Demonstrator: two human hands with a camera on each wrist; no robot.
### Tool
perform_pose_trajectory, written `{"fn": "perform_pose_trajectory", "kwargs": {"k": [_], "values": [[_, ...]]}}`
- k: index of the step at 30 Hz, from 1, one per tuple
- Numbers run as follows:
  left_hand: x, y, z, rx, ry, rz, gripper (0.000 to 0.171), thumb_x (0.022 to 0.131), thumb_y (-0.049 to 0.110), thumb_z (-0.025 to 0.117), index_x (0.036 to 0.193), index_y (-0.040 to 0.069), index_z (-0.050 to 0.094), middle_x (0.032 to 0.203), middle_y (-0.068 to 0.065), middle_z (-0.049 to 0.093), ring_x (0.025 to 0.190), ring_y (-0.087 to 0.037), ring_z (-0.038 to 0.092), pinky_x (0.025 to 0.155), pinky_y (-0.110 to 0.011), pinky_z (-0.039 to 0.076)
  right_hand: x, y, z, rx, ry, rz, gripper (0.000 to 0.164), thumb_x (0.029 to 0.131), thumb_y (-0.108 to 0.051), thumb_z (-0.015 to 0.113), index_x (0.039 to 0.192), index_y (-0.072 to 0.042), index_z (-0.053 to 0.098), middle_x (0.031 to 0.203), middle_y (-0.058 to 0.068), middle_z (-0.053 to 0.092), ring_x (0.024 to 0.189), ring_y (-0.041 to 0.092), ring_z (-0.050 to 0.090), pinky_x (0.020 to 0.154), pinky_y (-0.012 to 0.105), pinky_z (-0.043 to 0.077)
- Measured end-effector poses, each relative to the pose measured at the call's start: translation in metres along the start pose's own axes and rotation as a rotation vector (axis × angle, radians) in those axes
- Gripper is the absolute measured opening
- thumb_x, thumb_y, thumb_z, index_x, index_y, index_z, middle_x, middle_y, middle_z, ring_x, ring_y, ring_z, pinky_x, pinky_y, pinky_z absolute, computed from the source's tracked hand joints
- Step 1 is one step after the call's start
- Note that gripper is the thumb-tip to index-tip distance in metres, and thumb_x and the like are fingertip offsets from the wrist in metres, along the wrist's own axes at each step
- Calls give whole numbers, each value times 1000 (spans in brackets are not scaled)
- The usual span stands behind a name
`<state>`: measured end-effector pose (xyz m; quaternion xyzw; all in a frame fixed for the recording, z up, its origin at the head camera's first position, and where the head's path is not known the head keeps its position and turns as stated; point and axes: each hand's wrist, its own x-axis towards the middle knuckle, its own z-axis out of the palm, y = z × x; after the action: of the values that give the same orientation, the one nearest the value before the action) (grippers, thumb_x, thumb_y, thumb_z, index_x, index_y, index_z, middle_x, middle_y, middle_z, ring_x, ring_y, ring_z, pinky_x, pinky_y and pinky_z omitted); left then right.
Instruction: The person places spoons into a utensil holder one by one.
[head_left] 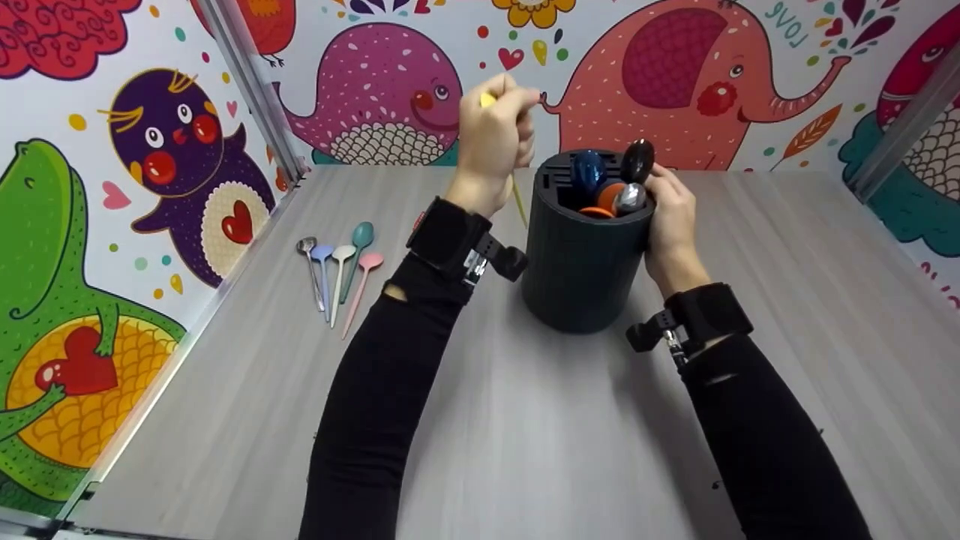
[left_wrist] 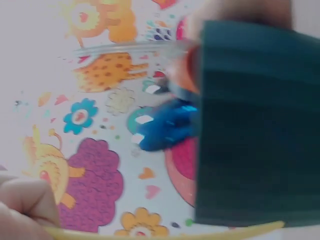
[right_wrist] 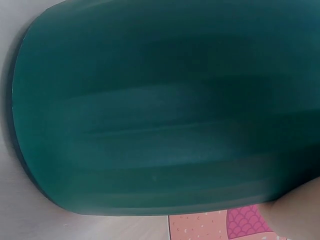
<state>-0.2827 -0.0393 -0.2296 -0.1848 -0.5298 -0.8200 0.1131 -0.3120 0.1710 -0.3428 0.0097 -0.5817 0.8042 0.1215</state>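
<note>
My left hand [head_left: 491, 139] grips a yellow spoon [head_left: 519, 201] near its top, its thin handle slanting down just left of the dark green utensil holder [head_left: 581, 274]. In the left wrist view the yellow handle [left_wrist: 200, 235] runs along the bottom, beside the holder [left_wrist: 260, 130]. My right hand [head_left: 670, 225] holds the holder's right side near the rim; some of its fingers are hidden. Out of the holder's top stick a blue spoon [head_left: 589, 172], a black spoon [head_left: 637, 160], a metal spoon [head_left: 630, 198] and orange utensils [head_left: 609, 196]. The holder's wall [right_wrist: 150, 110] fills the right wrist view.
Left of the holder, several spoons lie fanned out on the grey table [head_left: 525, 420]: a metal one [head_left: 307, 246], a lilac one [head_left: 322, 253], a white one [head_left: 343, 255], a teal one [head_left: 362, 234] and a pink one [head_left: 370, 261]. Cartoon-printed walls [head_left: 517, 45] enclose the table.
</note>
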Motion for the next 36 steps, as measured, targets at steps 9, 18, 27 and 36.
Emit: {"fn": "perform_pose_trajectory", "kwargs": {"k": [9,18,27,36], "values": [[5,17,16,-98,-24,84,39,99,-6,45,65,11,36,51,2,26,42,-9,18,41,-23,15,-1,-1,1,-26,-3,5,38,102,-16,48,137,-7,62,130,10,56,110,20,55,94,26,46],[9,3,27,-113,-69,153,39,99,-6,45,65,9,38,52,0,27,41,-11,21,42,-23,18,-1,-3,0,-36,0,6,40,101,-15,48,138,-9,62,132,10,56,107,20,57,93,26,46],[7,-33,25,-63,-37,46,39,98,-4,50,65,10,36,54,0,28,42,-13,23,41,-24,18,-1,-2,2,-10,9,4,37,101,-14,48,133,-7,64,118,10,61,91,14,61,84,24,50],[4,-64,18,88,-54,51,39,99,2,51,64,12,38,55,0,33,43,-12,27,43,-24,21,0,1,1,-78,20,-8,37,101,-16,47,132,-8,66,129,9,59,112,20,55,96,27,45]]}}
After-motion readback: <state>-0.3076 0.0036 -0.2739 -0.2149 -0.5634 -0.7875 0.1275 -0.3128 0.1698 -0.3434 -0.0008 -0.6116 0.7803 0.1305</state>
